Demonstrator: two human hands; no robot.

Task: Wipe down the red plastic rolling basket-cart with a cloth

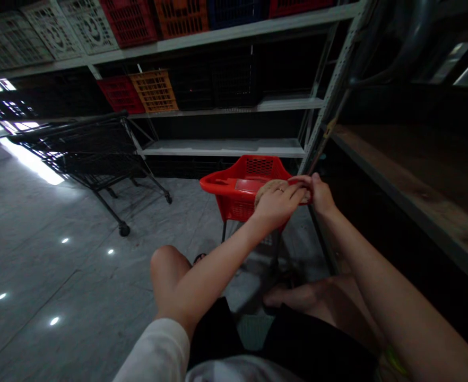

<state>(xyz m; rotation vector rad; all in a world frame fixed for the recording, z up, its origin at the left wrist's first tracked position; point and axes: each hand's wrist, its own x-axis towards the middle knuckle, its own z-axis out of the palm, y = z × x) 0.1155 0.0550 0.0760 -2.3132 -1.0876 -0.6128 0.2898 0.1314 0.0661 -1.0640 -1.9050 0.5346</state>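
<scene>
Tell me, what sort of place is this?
Probably a store or stockroom: steel shelving stacked with plastic crates, a black wire shopping cart, and a red plastic basket.

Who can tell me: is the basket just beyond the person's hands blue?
No, the slotted plastic basket just beyond the left hand and right hand is red.

Black shopping cart (94, 159) beside metal shelving (222, 147)
</scene>
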